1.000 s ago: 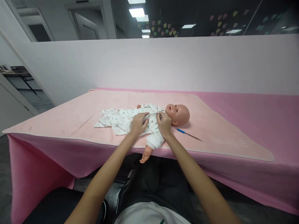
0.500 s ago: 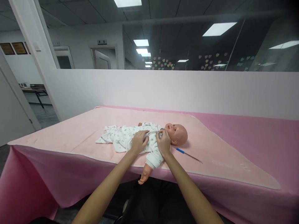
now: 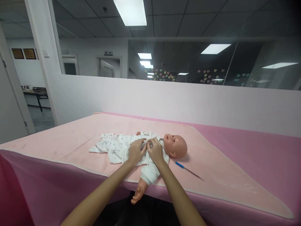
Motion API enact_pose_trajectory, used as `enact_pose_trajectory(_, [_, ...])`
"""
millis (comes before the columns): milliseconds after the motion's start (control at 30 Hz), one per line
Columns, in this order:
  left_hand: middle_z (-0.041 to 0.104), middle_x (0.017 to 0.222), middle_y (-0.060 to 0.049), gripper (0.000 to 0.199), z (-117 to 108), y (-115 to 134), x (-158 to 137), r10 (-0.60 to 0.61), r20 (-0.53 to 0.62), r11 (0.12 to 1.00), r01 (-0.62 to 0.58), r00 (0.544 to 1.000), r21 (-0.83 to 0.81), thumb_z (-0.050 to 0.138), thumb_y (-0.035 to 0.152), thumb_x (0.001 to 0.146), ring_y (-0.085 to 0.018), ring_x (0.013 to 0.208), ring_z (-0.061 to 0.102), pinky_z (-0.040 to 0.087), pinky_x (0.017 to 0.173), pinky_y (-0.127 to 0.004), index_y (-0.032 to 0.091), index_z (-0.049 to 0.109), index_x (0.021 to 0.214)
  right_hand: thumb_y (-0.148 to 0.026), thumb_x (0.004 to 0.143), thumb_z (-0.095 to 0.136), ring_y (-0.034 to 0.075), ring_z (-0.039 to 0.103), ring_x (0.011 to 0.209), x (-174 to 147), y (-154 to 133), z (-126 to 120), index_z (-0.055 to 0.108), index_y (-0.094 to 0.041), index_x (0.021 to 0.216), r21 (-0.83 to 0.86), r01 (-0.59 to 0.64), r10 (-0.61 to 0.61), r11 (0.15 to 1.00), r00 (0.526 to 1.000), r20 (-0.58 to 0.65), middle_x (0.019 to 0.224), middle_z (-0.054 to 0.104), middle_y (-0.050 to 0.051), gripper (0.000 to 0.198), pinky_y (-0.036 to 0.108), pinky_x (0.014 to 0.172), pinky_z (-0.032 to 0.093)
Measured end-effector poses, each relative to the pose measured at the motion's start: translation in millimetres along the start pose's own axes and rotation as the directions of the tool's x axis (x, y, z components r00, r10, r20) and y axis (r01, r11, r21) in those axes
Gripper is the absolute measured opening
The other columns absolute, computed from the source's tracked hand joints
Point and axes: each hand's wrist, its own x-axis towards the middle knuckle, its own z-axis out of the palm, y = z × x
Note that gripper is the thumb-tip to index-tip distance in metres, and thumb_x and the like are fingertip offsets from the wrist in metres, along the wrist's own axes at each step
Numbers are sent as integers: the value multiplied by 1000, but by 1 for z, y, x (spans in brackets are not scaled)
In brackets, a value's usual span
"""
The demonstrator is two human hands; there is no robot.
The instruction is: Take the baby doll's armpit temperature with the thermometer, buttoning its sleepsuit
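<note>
A baby doll (image 3: 177, 147) lies on its back, head to the right, dressed in a white printed shirt (image 3: 149, 172) and matching trousers (image 3: 103, 147). My left hand (image 3: 137, 151) rests on the doll's front, fingers bent and pinching the shirt cloth near the middle of the chest. Right beside it, my right hand (image 3: 155, 150) grips the same cloth, fingertips almost meeting the left ones. The exact bit of cloth between the fingertips is hidden. One doll arm (image 3: 139, 190) hangs over the near table edge.
A thin rod with a blue handle (image 3: 180, 164) lies by the doll's head. Beneath everything is a light pink mat (image 3: 223, 179) over a darker pink tablecloth (image 3: 265, 157). A low white wall (image 3: 188, 102) with glass above stands behind the table.
My right hand has shifted left, from near the doll's neck to the chest, and now meets my left hand. The camera view has tilted up.
</note>
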Motion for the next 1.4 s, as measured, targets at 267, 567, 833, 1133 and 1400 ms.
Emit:
enact_pose_trajectory(267, [54, 93, -4, 21, 2, 1, 0, 65, 44, 984, -71, 997, 164, 34, 30, 88, -18, 85, 50, 37, 74, -31, 20, 52, 93, -16, 82, 40, 16, 55, 77, -4, 3, 2, 60, -17, 82, 33, 12, -11, 999, 1000, -27, 80, 60, 5, 20, 25, 71, 40])
enact_pose_trajectory(567, [55, 90, -2, 19, 3, -2, -2, 50, 1, 997, -49, 999, -55, 34, 24, 88, -16, 86, 50, 37, 76, -30, 20, 52, 91, -19, 85, 39, 15, 54, 75, -7, 0, -1, 60, -18, 85, 43, 51, -48, 998, 996, -76, 82, 58, 5, 21, 25, 68, 41])
enact_pose_trajectory(833, [58, 84, -1, 14, 0, 1, -1, -77, -66, 949, 53, 995, -311, 43, 20, 81, -16, 84, 53, 40, 76, -30, 20, 56, 84, -19, 86, 37, 15, 56, 78, -7, -2, -2, 58, -19, 86, 49, 53, -50, 997, 997, -59, 84, 60, 4, 21, 24, 69, 41])
enact_pose_trajectory(1133, [58, 95, -2, 15, -6, 7, -2, -37, -144, 974, 3, 989, -229, 45, 27, 83, -17, 96, 51, 37, 86, -32, 22, 58, 88, -19, 83, 39, 14, 57, 75, -6, 1, 0, 59, -18, 86, 54, 12, -9, 998, 998, -62, 82, 63, 3, 20, 23, 67, 40])
enact_pose_trajectory(1400, [60, 98, -1, 19, -12, 9, -5, 44, -2, 998, -44, 999, 33, 43, 26, 83, -18, 96, 50, 32, 88, -35, 24, 58, 96, -16, 84, 36, 16, 56, 75, -9, 0, -2, 60, -18, 87, -58, 25, -28, 998, 999, -45, 81, 62, 5, 25, 24, 65, 40])
